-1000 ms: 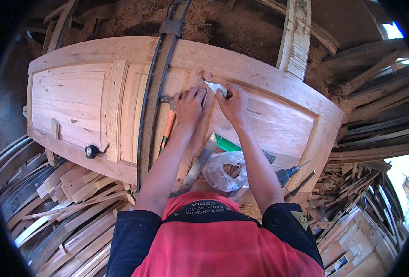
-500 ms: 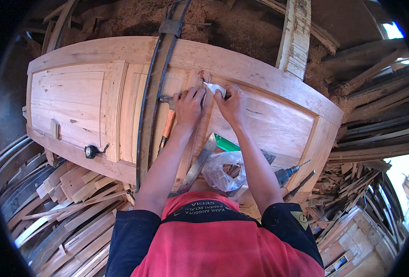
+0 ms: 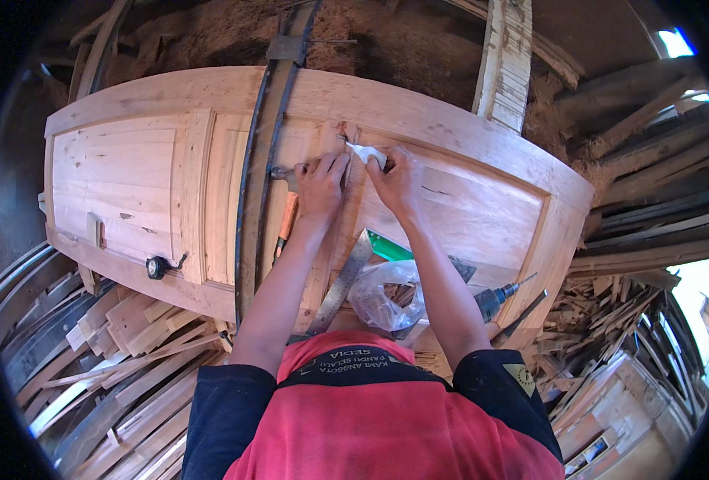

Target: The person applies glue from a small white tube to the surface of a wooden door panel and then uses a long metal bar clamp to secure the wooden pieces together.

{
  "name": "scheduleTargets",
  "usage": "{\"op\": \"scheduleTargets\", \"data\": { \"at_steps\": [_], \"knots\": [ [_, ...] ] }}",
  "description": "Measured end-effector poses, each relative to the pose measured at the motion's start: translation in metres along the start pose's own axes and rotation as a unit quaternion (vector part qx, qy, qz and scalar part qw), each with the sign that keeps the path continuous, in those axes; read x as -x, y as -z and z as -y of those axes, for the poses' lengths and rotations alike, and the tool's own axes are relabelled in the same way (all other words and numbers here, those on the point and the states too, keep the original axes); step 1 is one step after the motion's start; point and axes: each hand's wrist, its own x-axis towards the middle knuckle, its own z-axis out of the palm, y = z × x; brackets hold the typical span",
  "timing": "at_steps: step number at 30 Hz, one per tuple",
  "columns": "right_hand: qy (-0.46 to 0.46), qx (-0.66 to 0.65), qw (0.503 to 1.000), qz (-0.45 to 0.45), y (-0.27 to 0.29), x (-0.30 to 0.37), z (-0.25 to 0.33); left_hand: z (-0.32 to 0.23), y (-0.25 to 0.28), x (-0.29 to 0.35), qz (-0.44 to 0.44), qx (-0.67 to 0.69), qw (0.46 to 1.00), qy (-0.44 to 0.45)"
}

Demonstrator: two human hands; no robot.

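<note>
A wooden panel door point(image 3: 134, 180) lies flat in front of me. My right hand point(image 3: 394, 178) grips a small white squeeze bottle point(image 3: 368, 154), its thin nozzle tilted toward a reddish-brown mark point(image 3: 343, 130) at a joint near the door's far rail. Close by on the left, my left hand point(image 3: 322, 186) rests on the wood with bent fingers, nothing visible in them. The head of a hammer point(image 3: 281, 173) shows beside it. Nearer me lies an orange-handled tool point(image 3: 289, 212), partly behind my left forearm.
A dark metal bar clamp point(image 3: 260, 176) crosses the door. Between my forearms are a metal square point(image 3: 345, 280), a green object point(image 3: 388, 246) and a clear plastic bag point(image 3: 382, 300). A drill point(image 3: 494, 300) lies right, a tape measure point(image 3: 156, 267) left. Stacked offcuts point(image 3: 130, 328) surround the door.
Hardly anything differs. The whole view has shifted slightly, and both hands keep their places at the joint, the bottle still in my right hand.
</note>
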Motion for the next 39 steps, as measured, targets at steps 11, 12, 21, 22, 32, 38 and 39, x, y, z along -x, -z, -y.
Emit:
{"op": "scheduleTargets", "data": {
  "at_steps": [11,12,21,22,32,38,39],
  "knots": [
    [-0.124,-0.147,0.981,-0.027,0.002,0.003,-0.031,-0.012,0.014,-0.013,0.019,-0.051,0.999,-0.009],
    [-0.114,-0.145,0.982,-0.034,0.002,0.002,-0.033,-0.013,0.015,-0.017,0.006,-0.054,0.999,-0.005],
    [-0.070,-0.102,0.992,-0.034,0.004,-0.005,-0.037,-0.019,0.025,-0.047,0.043,-0.137,0.989,-0.023],
    [-0.066,-0.100,0.992,-0.025,0.004,-0.006,-0.035,-0.018,0.025,-0.047,0.060,-0.150,0.987,-0.020],
    [-0.035,-0.094,0.994,-0.040,0.002,-0.014,-0.028,-0.027,0.030,-0.049,0.109,-0.200,0.974,0.004],
    [-0.027,-0.091,0.994,-0.046,0.000,-0.015,-0.029,-0.029,0.032,-0.051,0.153,-0.197,0.968,0.030],
    [-0.025,-0.088,0.995,-0.048,0.000,-0.015,-0.030,-0.030,0.032,-0.051,0.152,-0.192,0.969,0.032]
  ]
}}
